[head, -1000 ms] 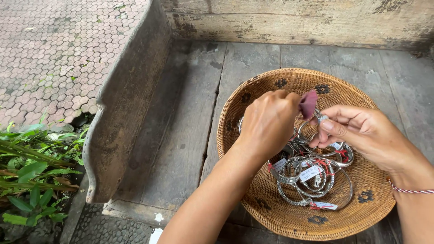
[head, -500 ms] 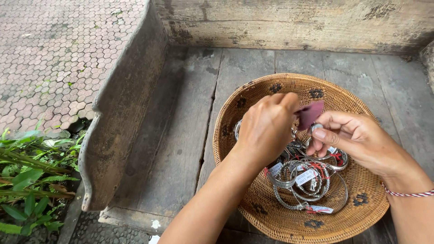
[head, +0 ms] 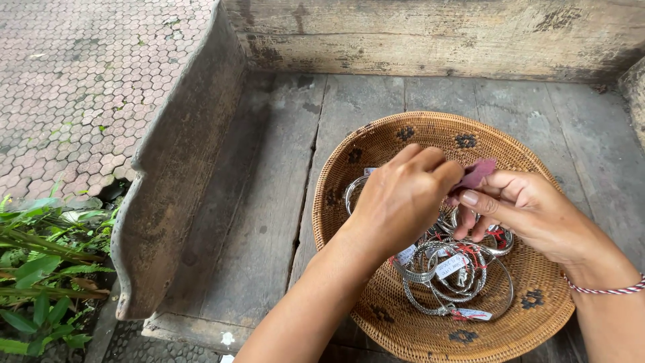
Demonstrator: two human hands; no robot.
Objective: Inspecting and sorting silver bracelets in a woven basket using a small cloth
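A round woven basket (head: 403, 138) sits on weathered wooden boards and holds several silver bangles (head: 449, 282) with small white tags and red threads. Both my hands hover over the basket's middle. My left hand (head: 402, 198) pinches a small dark pink cloth (head: 476, 173) between thumb and fingers. My right hand (head: 531, 212) meets it from the right, fingers curled around something small under the cloth; what it holds is hidden. A red-and-white string bracelet circles my right wrist.
A worn wooden side rail (head: 176, 161) bounds the platform on the left, and a rough wooden back wall (head: 430, 37) rises behind. Hexagon-tiled paving (head: 80, 81) lies beyond the rail. Green leaves (head: 37, 269) grow at lower left.
My view has shifted slightly, so the basket sits lower and nearer. Both hands stay together over the bangles, working the pink cloth with small finger movements.
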